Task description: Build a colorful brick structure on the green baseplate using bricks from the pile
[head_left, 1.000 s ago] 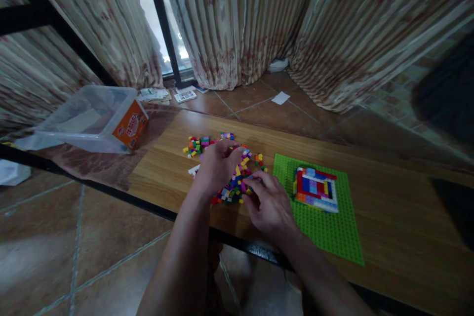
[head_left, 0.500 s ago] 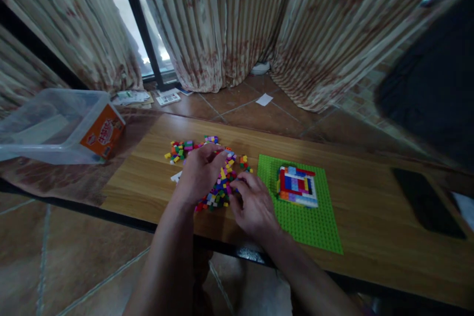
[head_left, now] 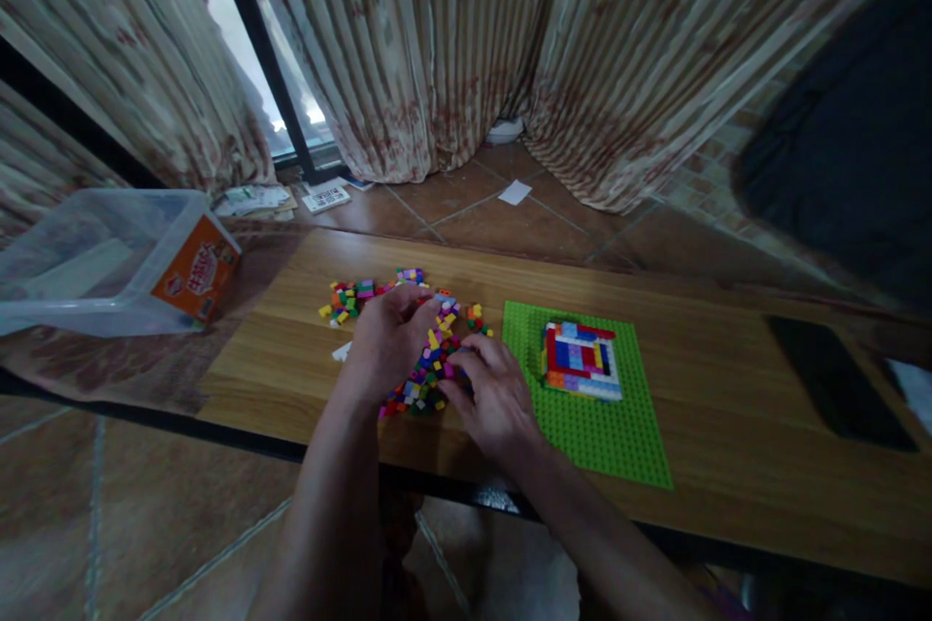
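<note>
A pile of small coloured building bricks point(head_left: 429, 369) lies between my hands on the wooden table. My left hand point(head_left: 389, 335) is over the pile's left side, thumb and fingers drawn together; whatever they hold, if anything, is hidden. At the right edge of the pile is my right hand point(head_left: 495, 393), its thumb and index finger apart among the bricks. To its right lies a green baseplate point(head_left: 597, 446). On the plate sits a flat, roughly square brick build point(head_left: 582, 361) in red, blue, white, orange and yellow.
A clear plastic box point(head_left: 102, 310) with an orange label stands at the left. A dark flat panel point(head_left: 837, 383) rests on the table's right part. The wooden table point(head_left: 254, 349) has a dark front edge. Striped curtains point(head_left: 451, 49) hang behind, and papers point(head_left: 254, 202) lie beyond the table.
My right thumb and index finger have spread slightly apart at the pile. My left hand stays over the bricks with little change. The whole view has shifted a little.
</note>
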`<state>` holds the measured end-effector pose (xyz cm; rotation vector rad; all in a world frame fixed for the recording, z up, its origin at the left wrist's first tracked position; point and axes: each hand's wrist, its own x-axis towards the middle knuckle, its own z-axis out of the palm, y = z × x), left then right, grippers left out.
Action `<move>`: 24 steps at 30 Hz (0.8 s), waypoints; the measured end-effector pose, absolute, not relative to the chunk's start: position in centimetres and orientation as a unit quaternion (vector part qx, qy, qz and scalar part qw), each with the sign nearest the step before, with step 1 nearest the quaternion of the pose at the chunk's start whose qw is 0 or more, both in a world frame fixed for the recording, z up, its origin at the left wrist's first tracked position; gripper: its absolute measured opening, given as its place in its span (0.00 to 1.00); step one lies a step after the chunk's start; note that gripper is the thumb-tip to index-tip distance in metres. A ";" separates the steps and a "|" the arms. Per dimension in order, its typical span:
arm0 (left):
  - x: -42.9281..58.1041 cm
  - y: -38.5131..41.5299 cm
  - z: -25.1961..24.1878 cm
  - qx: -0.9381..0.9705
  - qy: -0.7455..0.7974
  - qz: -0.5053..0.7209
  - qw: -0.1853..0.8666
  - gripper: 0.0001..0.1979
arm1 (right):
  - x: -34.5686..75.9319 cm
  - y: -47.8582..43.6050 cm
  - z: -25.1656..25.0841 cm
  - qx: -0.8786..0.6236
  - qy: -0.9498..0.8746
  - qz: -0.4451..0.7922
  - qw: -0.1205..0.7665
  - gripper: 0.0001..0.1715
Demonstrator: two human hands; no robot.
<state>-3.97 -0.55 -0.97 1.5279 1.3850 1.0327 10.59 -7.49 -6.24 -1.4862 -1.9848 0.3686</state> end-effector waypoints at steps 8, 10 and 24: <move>-4.5 -0.3 -1.4 0.627 0.548 0.393 0.389 0.13 | 13.7 -7.1 -3.2 -0.551 -0.600 0.273 0.512 0.10; -4.5 -0.4 -1.1 0.627 0.556 0.383 0.389 0.13 | 16.0 -7.0 -2.7 -0.568 -0.528 0.289 0.562 0.09; -3.6 0.2 -1.9 0.663 0.571 0.346 0.340 0.14 | 27.8 -7.9 -4.1 -0.679 -0.445 0.242 0.531 0.13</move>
